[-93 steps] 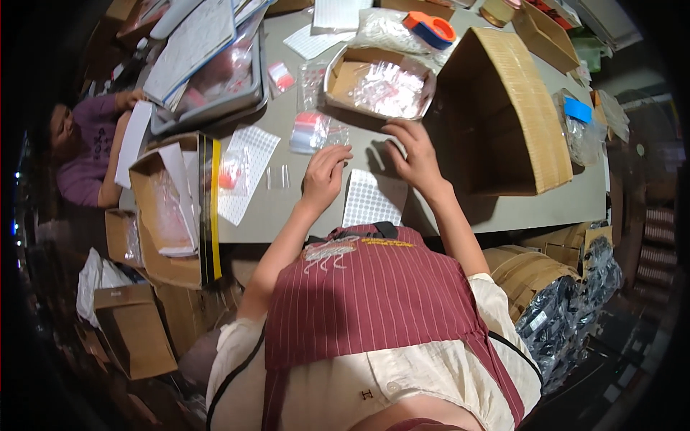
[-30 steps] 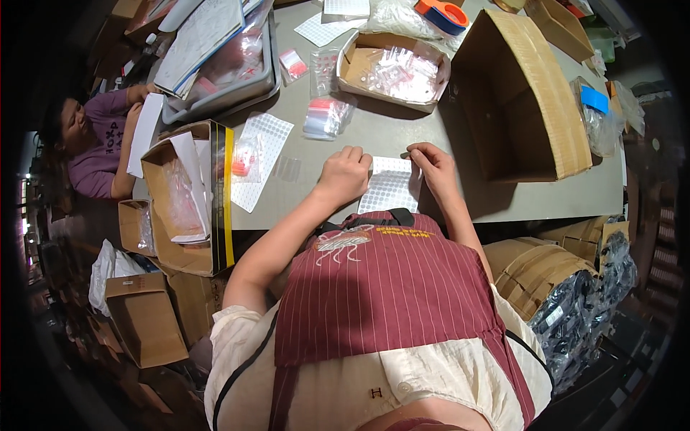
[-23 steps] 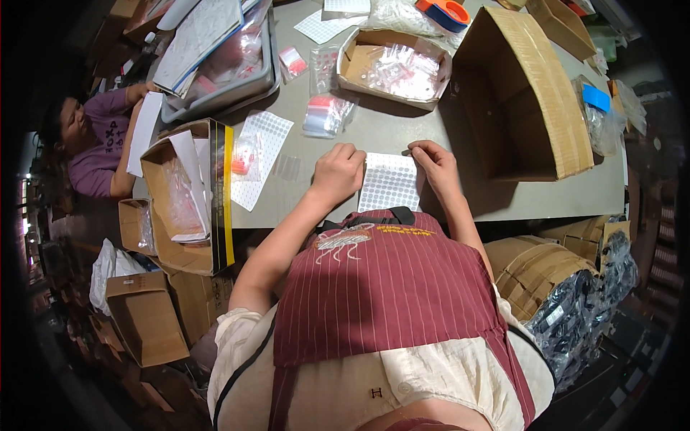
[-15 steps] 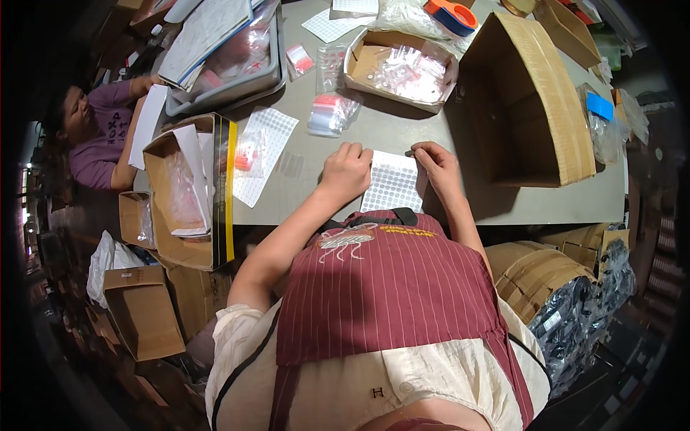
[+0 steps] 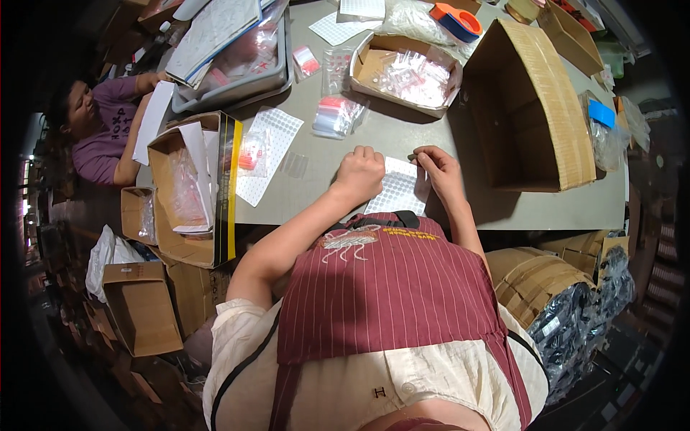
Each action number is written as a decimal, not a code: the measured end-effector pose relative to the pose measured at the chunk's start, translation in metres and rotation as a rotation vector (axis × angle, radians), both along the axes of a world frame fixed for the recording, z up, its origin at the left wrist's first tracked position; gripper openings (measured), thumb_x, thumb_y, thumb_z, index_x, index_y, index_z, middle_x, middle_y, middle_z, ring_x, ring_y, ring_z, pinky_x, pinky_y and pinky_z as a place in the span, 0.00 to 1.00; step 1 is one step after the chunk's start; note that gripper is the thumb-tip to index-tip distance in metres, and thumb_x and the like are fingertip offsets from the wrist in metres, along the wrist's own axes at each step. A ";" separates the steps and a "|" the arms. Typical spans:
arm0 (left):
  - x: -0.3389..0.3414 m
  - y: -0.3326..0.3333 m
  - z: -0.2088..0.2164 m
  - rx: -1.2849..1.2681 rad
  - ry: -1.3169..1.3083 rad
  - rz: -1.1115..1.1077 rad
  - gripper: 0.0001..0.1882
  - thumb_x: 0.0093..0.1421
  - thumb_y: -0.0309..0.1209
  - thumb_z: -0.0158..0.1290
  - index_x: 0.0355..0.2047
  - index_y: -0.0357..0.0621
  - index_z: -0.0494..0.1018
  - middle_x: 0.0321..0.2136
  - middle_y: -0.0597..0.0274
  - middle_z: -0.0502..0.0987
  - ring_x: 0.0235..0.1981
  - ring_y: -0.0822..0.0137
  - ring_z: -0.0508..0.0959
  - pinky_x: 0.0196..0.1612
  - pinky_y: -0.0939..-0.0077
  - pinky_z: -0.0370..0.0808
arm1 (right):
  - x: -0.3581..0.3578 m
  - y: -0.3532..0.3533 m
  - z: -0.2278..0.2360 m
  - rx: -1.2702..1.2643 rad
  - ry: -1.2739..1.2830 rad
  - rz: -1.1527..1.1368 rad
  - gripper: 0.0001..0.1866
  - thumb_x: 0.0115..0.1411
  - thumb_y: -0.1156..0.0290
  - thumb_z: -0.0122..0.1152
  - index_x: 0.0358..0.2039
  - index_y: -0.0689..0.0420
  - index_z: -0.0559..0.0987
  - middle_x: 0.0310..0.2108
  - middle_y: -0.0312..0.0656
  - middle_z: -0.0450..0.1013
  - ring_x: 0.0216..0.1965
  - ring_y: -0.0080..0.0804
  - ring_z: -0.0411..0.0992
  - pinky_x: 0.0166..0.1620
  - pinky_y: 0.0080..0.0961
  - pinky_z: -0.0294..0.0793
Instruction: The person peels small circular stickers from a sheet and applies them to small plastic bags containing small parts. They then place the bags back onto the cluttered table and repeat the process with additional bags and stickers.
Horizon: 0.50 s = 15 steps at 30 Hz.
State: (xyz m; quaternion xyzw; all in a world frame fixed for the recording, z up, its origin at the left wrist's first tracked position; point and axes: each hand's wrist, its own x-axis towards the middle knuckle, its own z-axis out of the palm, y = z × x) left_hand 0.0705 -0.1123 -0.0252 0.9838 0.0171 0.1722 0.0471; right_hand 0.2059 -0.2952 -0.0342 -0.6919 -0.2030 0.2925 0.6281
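Observation:
A white sheet of small grey round stickers [image 5: 399, 188] lies at the near table edge, between my hands. My left hand [image 5: 361, 174] is curled into a fist over its left edge; what the fingers hold, if anything, is hidden. At the sheet's upper right corner, my right hand [image 5: 440, 169] has thumb and fingers pinched on a small dark piece [image 5: 412, 156], too small to name. Left of my left hand are narrow clear strips [image 5: 293, 165] and another dotted sticker sheet [image 5: 279, 136] with a clear bag of red-marked pieces [image 5: 253, 152] on it.
Beyond my hands lie zip bags [image 5: 336, 117] and a shallow carton [image 5: 363, 66] of small clear bags. A tall cardboard box [image 5: 568, 108] stands right, an open carton [image 5: 159, 154] left. A grey bin [image 5: 285, 72] stands back left, near a person in purple [image 5: 108, 133].
My left hand has moved a little right, further over the sticker sheet, and its fingers are curled tighter. My right hand keeps its pinch near the corner. The whole view has shifted slightly.

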 end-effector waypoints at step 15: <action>0.009 -0.006 0.003 0.045 0.043 0.016 0.08 0.39 0.28 0.57 0.21 0.38 0.76 0.23 0.51 0.76 0.27 0.54 0.79 0.28 0.66 0.77 | 0.001 -0.001 0.000 -0.008 0.046 0.016 0.10 0.70 0.72 0.59 0.44 0.64 0.83 0.33 0.39 0.81 0.36 0.22 0.79 0.42 0.20 0.78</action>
